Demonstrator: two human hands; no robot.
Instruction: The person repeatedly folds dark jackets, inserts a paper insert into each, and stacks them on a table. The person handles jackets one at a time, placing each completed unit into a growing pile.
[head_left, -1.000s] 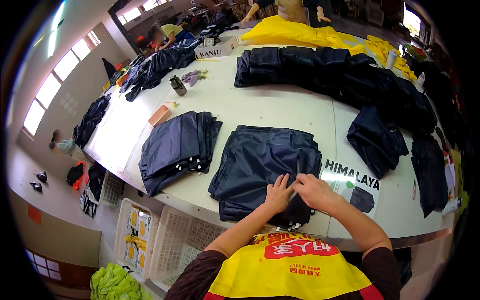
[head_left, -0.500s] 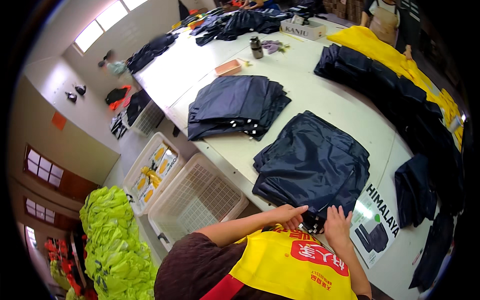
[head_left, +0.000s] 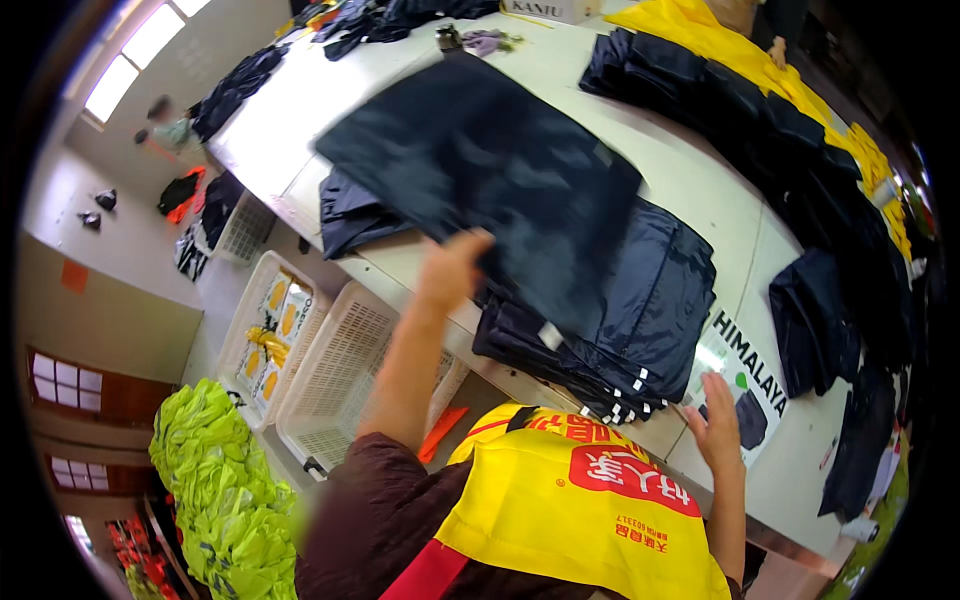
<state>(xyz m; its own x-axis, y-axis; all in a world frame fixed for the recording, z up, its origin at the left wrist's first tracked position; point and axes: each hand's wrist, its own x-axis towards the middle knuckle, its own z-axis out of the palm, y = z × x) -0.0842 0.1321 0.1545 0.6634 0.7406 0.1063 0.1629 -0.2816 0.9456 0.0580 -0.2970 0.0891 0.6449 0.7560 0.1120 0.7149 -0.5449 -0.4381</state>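
Note:
My left hand (head_left: 452, 268) grips the edge of a folded navy garment (head_left: 490, 160), which hangs in the air, blurred by motion. Below it on the table lies a stack of folded navy garments (head_left: 660, 290), with small white tags along its near edge. The lifted piece covers part of that stack and most of a second navy stack (head_left: 350, 215) farther left. My right hand (head_left: 717, 425) is open above the table's near edge, fingers apart and holding nothing. It is just right of the tagged stack, beside a printed white sheet (head_left: 715, 350).
A long row of navy garments (head_left: 720, 130) and yellow cloth (head_left: 690, 20) line the white table's (head_left: 700, 200) right side. White plastic baskets (head_left: 300, 410) stand at left, beside a lime-green heap (head_left: 210, 490). A dark bottle (head_left: 447, 38) and a person's hand (head_left: 777, 52) show at the back.
My left hand has taken up a folded garment and moved it up and left, over the far stack. My right hand has come off the near stack, toward the right. The view has shifted.

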